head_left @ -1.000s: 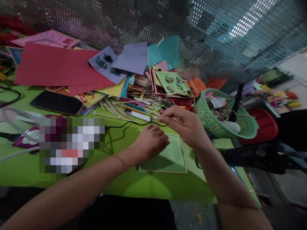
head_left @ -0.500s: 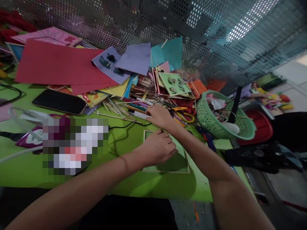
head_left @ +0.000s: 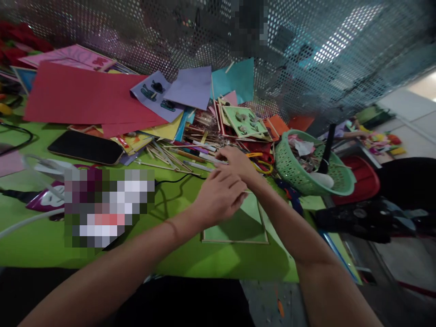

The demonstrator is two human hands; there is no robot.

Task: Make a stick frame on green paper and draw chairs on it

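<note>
L hand (head_left: 221, 196): back up, fingers close tog. & bent down, narrow; palm side hidden, so can't tell if it holds anything. R hand (head_left: 237, 164) is partly covered by L one; its fingers curl in, but tips are small & dim, so can't tell what, if anything, is btwn them. Prob. touching the loose heap of coloured pens + thin pale wooden sticks (head_left: 194, 156). Hands overlap in view; contact unclear.

Light-green rectangular paper sheet w/ thin pale wood edging (head_left: 238, 229) lies flat on bright-green tabletop (head_left: 163, 256), below & just to R of L hand, which hides its far-L corner; near edge + R side show. It's on the near side of R hand, whose forearm passes over its far-R area.

Yellow looped handle (head_left: 266, 168) just R of R hand; light-green perforated plastic basket (head_left: 289, 170) farther R. Long pale item under blocky pixel patch (head_left: 122, 200), L of L hand: can't ID.
</note>
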